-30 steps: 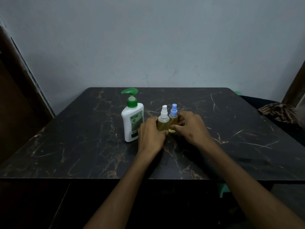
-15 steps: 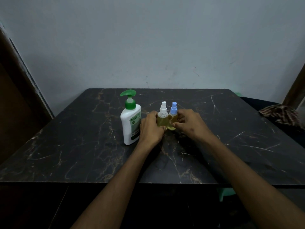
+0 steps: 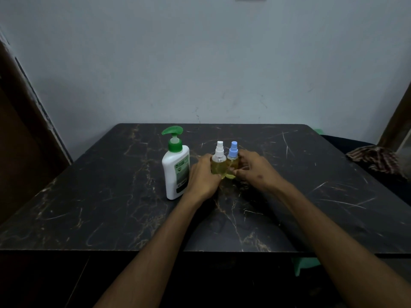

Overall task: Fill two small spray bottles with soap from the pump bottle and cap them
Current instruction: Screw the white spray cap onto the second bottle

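Left hand (image 3: 203,177) fingers curled around the white-capped spray bottle (image 3: 219,161), clamped on its left side, thumb at front near the base. Right hand (image 3: 255,170) fingers wrapped on the blue-capped spray bottle (image 3: 232,162) from the right, thumb tip pressing low on its front. Both bottles upright, touching side by side, each holding yellow liquid, spray tops on. They stand on the black marble-look table (image 3: 111,207), roughly mid-table, slightly toward the far edge. Pump bottle (image 3: 176,165), white with green pump head, upright just left of the left hand, nozzle pointing left; whether the hand touches it is unclear. Both forearms bare, reaching in from the near edge. Patterned cloth (image 3: 373,157) off the table's right. Pale wall (image 3: 200,63) behind.
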